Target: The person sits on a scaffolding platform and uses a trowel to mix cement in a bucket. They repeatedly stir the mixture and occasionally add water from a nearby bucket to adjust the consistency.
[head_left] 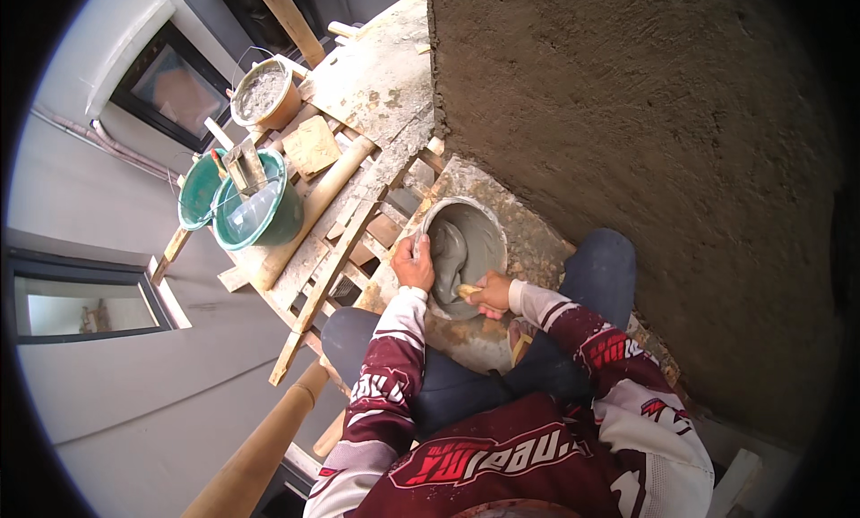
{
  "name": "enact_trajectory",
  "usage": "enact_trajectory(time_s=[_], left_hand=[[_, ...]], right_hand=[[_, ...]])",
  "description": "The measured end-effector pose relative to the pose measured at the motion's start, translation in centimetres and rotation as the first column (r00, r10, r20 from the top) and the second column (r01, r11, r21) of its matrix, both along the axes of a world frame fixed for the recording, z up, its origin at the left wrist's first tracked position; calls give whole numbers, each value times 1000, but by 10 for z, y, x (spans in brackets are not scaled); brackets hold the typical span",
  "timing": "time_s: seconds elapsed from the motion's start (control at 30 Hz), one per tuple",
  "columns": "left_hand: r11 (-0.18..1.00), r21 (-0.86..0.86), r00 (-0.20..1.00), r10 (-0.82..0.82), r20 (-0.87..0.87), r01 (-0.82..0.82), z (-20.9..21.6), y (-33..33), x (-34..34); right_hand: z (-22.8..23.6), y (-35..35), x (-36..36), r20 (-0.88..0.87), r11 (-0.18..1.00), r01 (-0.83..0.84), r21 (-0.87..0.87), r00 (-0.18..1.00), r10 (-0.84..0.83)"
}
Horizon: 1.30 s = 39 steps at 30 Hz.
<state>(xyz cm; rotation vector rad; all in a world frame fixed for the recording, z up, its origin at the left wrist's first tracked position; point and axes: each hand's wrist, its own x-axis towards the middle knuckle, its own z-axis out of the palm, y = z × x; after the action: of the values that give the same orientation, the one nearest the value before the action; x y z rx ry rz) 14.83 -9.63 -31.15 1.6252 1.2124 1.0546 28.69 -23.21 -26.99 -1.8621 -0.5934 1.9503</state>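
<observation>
Between my knees stands a round bucket with wet grey cement paste inside. My left hand is closed on the bucket's left rim, thumb toward the inside. Low in the opening, my right hand is wrapped round the pale wooden handle of a tool. The tool's working end is sunk in the paste and hidden, so I cannot tell its exact kind. Swirled folds show on the paste's surface. The bucket sits on a stained plank platform.
A rough, freshly plastered wall rises close on the right. At left are green buckets, one holding cloudy water with a flat metal tool across it, and an orange bucket of mortar. Gaps show between the scaffold's planks. Bamboo poles stand nearby.
</observation>
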Motion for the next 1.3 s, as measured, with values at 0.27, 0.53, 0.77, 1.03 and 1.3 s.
enact_trajectory(time_s=[0.27, 0.53, 0.77, 1.03, 1.3], left_hand=[[990, -81, 993, 120, 18, -118, -3, 8, -7], [995, -24, 996, 93, -15, -94, 3, 1, -8], [998, 57, 998, 30, -48, -27, 7, -2, 3], [999, 34, 997, 14, -70, -12, 17, 0, -3], [1000, 3, 999, 15, -34, -15, 11, -2, 2]], right_hand=[[-19, -8, -16, -670, 622, 665, -413, 241, -702], [51, -6, 11, 59, 983, 152, 99, 986, -158], [48, 23, 3, 471, 900, -409, -150, 771, 429], [113, 30, 33, 913, 591, -778, -211, 60, 404], [64, 29, 42, 791, 461, -830, -312, 42, 611]])
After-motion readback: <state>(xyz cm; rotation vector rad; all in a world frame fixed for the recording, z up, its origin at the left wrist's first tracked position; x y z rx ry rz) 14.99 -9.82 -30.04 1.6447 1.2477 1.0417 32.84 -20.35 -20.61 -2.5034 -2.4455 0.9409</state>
